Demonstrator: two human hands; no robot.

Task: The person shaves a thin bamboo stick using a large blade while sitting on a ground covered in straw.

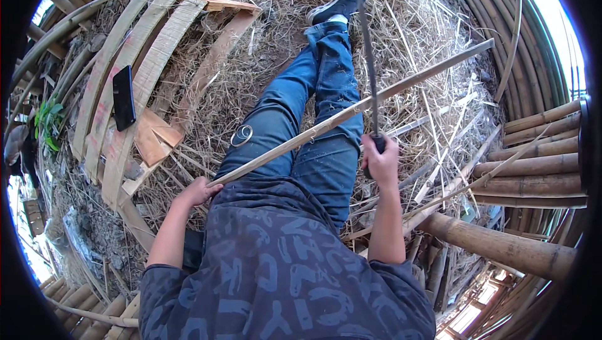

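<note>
My left hand is closed around the near end of a long bamboo strip, beside my left hip. The strip slants across both my thighs and rises to the far right. In my right hand is the dark handle of a long-bladed knife, its blade pointing away from me. The blade crosses the strip in view; whether they touch I cannot tell. A thin curled shaving lies on my left leg, on the blue jeans.
A slatted wooden crate stands at the left with a black phone on it. Pale shavings cover the ground around my legs. Bamboo poles are stacked at the right, and a thick pole juts in near my right elbow.
</note>
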